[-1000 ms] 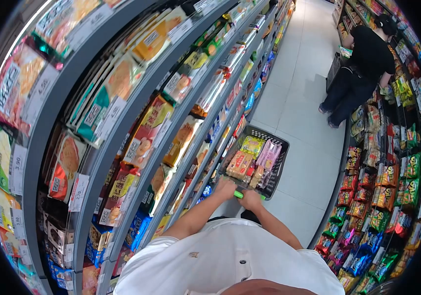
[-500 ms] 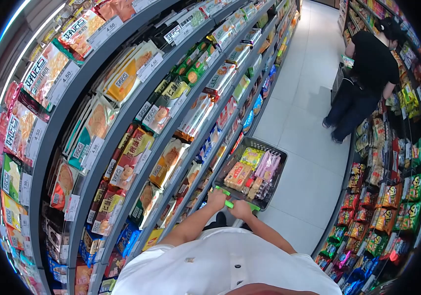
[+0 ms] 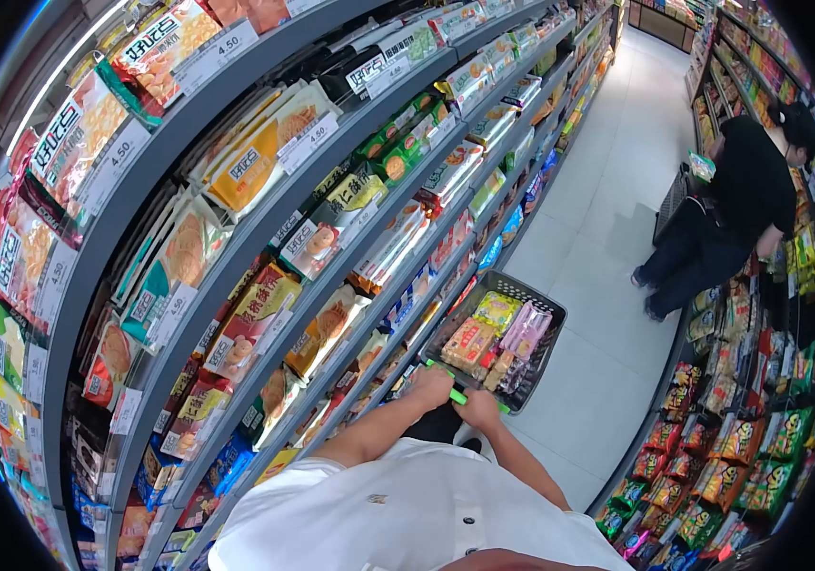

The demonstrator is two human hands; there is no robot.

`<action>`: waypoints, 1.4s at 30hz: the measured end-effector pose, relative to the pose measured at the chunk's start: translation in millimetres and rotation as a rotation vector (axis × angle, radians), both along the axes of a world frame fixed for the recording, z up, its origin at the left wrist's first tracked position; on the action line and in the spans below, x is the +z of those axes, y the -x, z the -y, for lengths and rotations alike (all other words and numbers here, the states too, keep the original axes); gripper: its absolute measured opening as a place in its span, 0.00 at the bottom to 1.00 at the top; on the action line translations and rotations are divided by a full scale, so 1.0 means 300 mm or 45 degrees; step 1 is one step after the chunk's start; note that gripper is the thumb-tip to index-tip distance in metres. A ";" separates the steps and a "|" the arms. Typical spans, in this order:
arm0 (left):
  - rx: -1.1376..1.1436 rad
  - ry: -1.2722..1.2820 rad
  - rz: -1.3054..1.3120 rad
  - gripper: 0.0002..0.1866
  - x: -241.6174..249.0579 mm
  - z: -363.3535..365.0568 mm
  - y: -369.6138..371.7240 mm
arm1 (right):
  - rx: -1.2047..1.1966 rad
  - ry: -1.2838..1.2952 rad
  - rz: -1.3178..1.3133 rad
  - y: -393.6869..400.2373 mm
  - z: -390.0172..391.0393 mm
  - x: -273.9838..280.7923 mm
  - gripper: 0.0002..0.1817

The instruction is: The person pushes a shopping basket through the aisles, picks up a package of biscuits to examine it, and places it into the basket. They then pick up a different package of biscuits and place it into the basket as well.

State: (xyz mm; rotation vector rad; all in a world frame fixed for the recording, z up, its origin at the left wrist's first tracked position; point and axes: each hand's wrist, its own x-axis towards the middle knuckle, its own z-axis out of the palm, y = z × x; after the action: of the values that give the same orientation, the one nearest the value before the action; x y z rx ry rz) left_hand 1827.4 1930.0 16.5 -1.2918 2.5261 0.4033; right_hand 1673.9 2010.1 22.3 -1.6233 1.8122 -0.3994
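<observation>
My left hand (image 3: 433,385) is wrapped round the bright green handle (image 3: 458,395) of a black shopping basket cart. On the same bar, just to the right, my right hand (image 3: 480,409) is also closed. The basket (image 3: 539,366) has perforated sides and stands directly ahead of my hands, close to the left shelves. In it lie a yellow packet (image 3: 498,310), an orange-pink pack (image 3: 469,344) and purple packs (image 3: 527,329). Smaller tan packs sit nearest the handle.
Tall grey shelves (image 3: 331,143) of packaged biscuits with price tags curve along my left. Snack bags (image 3: 736,441) line the right-hand shelves. Ahead on the right of the pale tiled aisle (image 3: 593,228), a person in black (image 3: 755,190) stands beside a dark basket (image 3: 676,203).
My view has swung slightly, so the aisle and the other person appear farther right. Both hands have stayed on the green handle. The other person's arm has moved a little.
</observation>
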 end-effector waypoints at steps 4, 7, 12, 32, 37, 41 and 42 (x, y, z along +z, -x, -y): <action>-0.108 0.018 -0.022 0.10 -0.059 0.106 0.061 | -0.021 0.048 -0.028 0.066 0.088 -0.015 0.20; -0.122 -0.038 -0.036 0.10 -0.056 0.186 0.133 | -0.044 -0.008 -0.050 0.131 0.163 -0.007 0.20; -0.203 -0.082 -0.075 0.09 -0.008 0.323 0.226 | -0.028 0.024 -0.109 0.231 0.290 0.028 0.20; -0.318 -0.103 -0.091 0.10 0.007 0.663 0.444 | -0.129 -0.049 -0.227 0.417 0.600 0.036 0.22; -0.314 -0.103 -0.079 0.10 -0.034 0.715 0.488 | -0.144 -0.061 -0.204 0.451 0.646 0.038 0.22; -0.285 -0.107 -0.041 0.10 -0.014 0.756 0.524 | -0.108 -0.089 -0.188 0.485 0.692 0.059 0.21; -0.268 -0.145 -0.038 0.11 -0.010 0.760 0.538 | -0.074 -0.083 -0.188 0.496 0.697 0.053 0.21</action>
State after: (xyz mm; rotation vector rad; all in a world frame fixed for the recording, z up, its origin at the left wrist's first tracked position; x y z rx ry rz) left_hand 1666.2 1701.9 13.5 -0.9746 2.5885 0.5134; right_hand 1525.1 1801.1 38.2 -1.5948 1.9648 -0.2488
